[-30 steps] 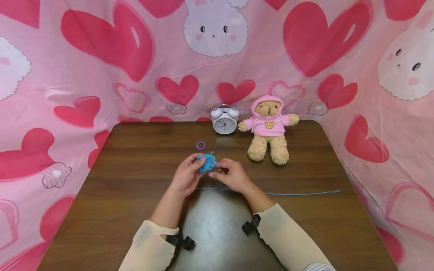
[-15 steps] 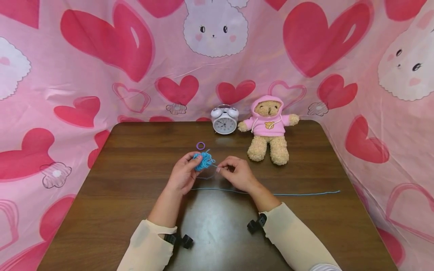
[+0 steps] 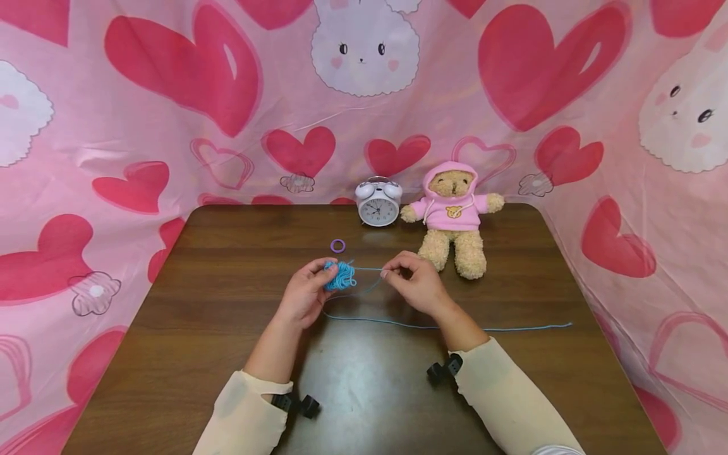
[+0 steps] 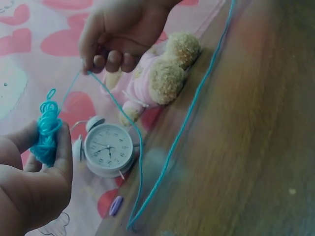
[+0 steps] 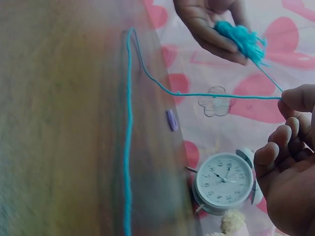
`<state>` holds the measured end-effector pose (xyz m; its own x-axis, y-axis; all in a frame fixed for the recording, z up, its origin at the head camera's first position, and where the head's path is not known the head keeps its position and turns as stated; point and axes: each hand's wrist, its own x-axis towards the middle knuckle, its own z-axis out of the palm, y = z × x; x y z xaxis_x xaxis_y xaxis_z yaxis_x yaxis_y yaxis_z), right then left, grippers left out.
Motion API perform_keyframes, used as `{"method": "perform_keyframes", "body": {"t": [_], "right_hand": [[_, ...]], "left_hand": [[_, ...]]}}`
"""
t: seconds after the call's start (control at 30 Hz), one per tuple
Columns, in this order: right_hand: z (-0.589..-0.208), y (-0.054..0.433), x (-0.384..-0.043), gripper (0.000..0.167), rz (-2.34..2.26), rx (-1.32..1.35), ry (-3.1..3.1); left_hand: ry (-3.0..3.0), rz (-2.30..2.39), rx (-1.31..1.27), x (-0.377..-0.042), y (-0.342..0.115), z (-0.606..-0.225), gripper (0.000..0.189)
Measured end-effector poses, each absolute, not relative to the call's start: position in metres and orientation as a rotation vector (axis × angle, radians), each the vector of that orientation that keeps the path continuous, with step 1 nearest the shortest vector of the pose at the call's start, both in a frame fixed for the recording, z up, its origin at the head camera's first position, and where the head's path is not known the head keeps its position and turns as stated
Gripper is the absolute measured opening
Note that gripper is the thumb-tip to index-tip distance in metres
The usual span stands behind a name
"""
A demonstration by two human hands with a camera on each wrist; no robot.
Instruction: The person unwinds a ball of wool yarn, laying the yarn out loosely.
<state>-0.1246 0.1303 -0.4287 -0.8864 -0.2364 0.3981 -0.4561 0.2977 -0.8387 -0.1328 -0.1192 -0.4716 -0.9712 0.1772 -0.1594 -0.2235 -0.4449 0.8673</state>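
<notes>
A bundle of light blue yarn (image 3: 340,276) is held between the thumb and fingers of my left hand (image 3: 304,294), above the middle of the table. To its right, my right hand (image 3: 418,283) pinches a strand between thumb and forefinger. That strand (image 5: 268,77) runs taut from the bundle to the right fingertips in the right wrist view. From the pinch the yarn hangs down to the table, bends near the left hand, and runs right as a long loose tail (image 3: 526,329). In the left wrist view the bundle (image 4: 47,132) shows loose loops at its top.
Behind the hands lies a purple ring (image 3: 338,246). A white twin-bell alarm clock (image 3: 378,210) stands at the back, beside a teddy bear (image 3: 453,218) in a pink hoodie. Pink heart-patterned cloth (image 3: 227,170) surrounds the brown wooden table (image 3: 188,328).
My right hand has moved right, away from the bundle, drawing out a longer taut strand. The left hand has shifted slightly left with the bundle.
</notes>
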Motion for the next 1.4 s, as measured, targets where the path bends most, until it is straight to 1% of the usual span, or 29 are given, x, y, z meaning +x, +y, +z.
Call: {"method": "perform_keyframes", "body": {"t": [0.27,0.53,1.0,1.4], "right_hand": [[-0.420,0.146,-0.125,0.008,1.625,0.603,-2.338],[-0.412,0.163,-0.123,0.006,1.615,0.594,-2.320],[-0.413,0.195,-0.119,0.008,1.521,0.500,-2.335],[-0.420,0.216,-0.115,0.005,1.520,0.410,-2.339]], "left_hand": [[1.547,2.454,-0.058,-0.133,-0.126,-0.474,0.009],[1.558,2.477,-0.103,-0.134,-0.136,-0.473,0.010],[1.579,2.497,-0.125,-0.136,-0.157,-0.475,0.012],[1.596,2.495,-0.181,-0.134,-0.173,-0.476,0.007]]}}
